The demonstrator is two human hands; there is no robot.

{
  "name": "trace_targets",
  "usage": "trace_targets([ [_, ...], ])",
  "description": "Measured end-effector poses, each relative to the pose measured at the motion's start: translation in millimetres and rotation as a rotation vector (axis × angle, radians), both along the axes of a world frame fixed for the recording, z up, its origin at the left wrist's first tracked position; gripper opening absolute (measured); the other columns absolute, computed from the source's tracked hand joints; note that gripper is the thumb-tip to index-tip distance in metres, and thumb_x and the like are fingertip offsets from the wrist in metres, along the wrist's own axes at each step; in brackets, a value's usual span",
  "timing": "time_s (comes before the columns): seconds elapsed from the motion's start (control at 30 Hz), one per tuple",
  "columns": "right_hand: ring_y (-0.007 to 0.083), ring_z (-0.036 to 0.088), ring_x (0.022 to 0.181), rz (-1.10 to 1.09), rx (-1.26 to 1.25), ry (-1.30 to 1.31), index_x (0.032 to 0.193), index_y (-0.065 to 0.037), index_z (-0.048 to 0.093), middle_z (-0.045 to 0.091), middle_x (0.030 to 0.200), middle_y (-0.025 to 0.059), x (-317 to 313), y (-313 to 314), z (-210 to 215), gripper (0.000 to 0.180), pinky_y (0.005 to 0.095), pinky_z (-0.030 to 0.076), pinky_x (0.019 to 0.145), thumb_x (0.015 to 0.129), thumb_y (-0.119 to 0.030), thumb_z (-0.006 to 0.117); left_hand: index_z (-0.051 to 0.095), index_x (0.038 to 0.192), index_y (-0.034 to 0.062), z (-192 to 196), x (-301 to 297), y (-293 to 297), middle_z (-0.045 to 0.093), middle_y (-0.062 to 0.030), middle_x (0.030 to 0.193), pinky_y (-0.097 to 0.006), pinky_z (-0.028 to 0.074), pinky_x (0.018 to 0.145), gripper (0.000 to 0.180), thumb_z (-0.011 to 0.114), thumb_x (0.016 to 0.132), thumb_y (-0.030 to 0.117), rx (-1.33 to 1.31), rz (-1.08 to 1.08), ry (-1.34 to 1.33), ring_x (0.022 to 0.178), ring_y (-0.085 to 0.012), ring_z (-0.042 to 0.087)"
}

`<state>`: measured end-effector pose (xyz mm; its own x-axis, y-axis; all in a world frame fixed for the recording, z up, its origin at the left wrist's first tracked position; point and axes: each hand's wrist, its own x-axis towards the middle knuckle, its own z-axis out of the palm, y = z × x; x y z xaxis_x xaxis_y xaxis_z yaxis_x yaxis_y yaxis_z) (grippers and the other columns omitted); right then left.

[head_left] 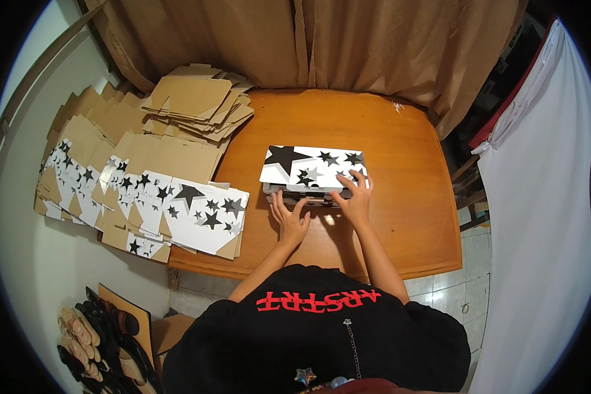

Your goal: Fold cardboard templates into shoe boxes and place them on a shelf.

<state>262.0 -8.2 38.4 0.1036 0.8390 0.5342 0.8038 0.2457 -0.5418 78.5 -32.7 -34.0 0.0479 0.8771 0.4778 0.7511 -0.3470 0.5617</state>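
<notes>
A cardboard box (314, 172), white with black and grey stars, sits on the wooden table in front of me. Its lid panel lies over the top, with a dark gap along the near side. At the near left of the box, my left hand (291, 220) holds the front wall between spread fingers and thumb. My right hand (356, 202) grips the near right corner, fingers over the lid and thumb at the front edge. The inside of the box is hidden.
Left on the table (400, 230) lie flat star-printed cardboard blanks (207, 213), overlapping. Behind them rises a stack of plain brown blanks (187, 98). A brown curtain (387, 46) hangs at the back, a white cloth (538, 217) at right. Shoes (121, 328) stand low at left.
</notes>
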Motion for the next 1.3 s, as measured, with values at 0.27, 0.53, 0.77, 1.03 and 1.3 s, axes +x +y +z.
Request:
trace_targets([
  [0.27,0.0299,0.046,0.111,-0.004,0.151,-0.024,0.099,-0.010,0.067,0.054,0.113,0.0146,-2,3,-26,0.037,0.0506,0.023,0.103,0.065,-0.023,0.075,0.056,0.111,0.0268,-12,0,-4,0.006,-0.0245,0.143,-0.059,0.012,0.101,0.038,0.063,0.076,0.017,0.019,0.048,0.013,0.132,-0.0440,0.004],
  [0.53,0.0395,0.036,0.121,-0.091,0.089,-0.095,0.101,-0.018,0.068,0.052,0.123,0.0073,-1,2,-40,0.031,0.0588,0.019,0.101,0.072,-0.028,0.070,0.058,0.110,0.0290,-10,-4,1,0.013,-0.0189,0.142,-0.058,0.011,0.102,0.032,0.062,0.079,0.023,0.140,0.128,0.137,0.130,-0.0408,0.007],
  [0.77,0.0427,0.031,0.123,-0.054,0.102,-0.042,0.102,-0.020,0.068,0.052,0.125,0.0051,4,4,-54,0.029,0.0613,0.017,0.100,0.074,-0.028,0.068,0.059,0.114,0.0247,23,-22,30,0.027,-0.0093,0.141,-0.056,0.007,0.102,0.032,0.060,0.083,0.032,0.047,0.212,0.054,0.132,-0.0372,0.011],
  [1.03,0.0430,0.032,0.122,-0.043,0.136,-0.012,0.100,-0.019,0.068,0.052,0.123,0.0058,2,5,-53,0.027,0.0599,0.020,0.099,0.074,-0.026,0.069,0.067,0.102,0.0233,15,-29,48,0.036,-0.0079,0.135,-0.048,0.021,0.101,0.022,0.064,0.080,0.023,0.037,0.057,-0.185,0.123,-0.0357,0.025],
  [1.3,0.0444,0.029,0.125,-0.058,0.128,-0.022,0.100,-0.019,0.069,0.052,0.125,0.0054,1,3,-54,0.025,0.0617,0.017,0.100,0.076,-0.026,0.067,0.069,0.102,0.0201,11,-25,46,0.040,-0.0054,0.134,-0.050,0.021,0.103,0.022,0.065,0.080,0.020,0.144,0.091,-0.147,0.127,-0.0380,0.021],
])
